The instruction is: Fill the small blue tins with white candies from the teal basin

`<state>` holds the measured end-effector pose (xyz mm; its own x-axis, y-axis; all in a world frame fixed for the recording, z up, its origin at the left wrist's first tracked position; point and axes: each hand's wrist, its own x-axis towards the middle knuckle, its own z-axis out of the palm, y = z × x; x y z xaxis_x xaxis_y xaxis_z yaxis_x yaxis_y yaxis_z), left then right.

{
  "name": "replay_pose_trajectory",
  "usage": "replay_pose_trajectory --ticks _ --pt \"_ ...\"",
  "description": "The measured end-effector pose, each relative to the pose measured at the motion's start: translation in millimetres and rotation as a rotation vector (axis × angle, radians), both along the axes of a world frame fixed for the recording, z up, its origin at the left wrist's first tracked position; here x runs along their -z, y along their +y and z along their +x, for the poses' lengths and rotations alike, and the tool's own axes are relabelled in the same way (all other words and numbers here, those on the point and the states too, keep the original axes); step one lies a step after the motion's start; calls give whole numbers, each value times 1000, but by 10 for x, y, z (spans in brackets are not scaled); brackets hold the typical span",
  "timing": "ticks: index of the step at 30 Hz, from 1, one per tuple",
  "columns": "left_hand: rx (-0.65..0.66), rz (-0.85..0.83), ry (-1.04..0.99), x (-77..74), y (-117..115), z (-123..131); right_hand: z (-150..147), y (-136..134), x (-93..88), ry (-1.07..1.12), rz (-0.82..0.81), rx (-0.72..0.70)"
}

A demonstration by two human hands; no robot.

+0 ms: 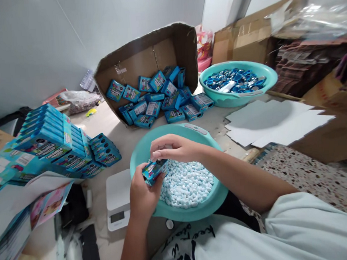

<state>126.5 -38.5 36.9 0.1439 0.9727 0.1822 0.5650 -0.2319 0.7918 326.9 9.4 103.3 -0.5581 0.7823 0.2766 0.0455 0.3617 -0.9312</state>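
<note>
My left hand (144, 192) is closed around a small blue candy box (152, 171), which is tilted over the near turquoise basin (195, 214). Over the box's upper end curls my right hand (179, 146), its fingers bent and close to the dark opening. Whatever lies between those fingers is hidden. Pale blue and white candies (186, 185) fill the bottom of the basin below both hands. Just left of the basin is a white kitchen scale (118, 190), partly covered by my left forearm.
A tipped cardboard box (143, 56) spills similar blue boxes (159, 101). Stacked boxes (53, 135) stand left. Another turquoise basin (240, 100) holds blue and silver lids. White card sheets (276, 122) lie right; a small white disc (169, 224) lies near my shirt.
</note>
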Motion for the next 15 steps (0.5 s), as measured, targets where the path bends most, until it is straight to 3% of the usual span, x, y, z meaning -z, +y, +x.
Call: replay_pose_trajectory --ticks 6,15 --pt "-13 7 -14 6 0 -5 -4 59 37 32 28 22" --pt "-51 35 -17 -19 28 21 22 102 76 3 194 -7"
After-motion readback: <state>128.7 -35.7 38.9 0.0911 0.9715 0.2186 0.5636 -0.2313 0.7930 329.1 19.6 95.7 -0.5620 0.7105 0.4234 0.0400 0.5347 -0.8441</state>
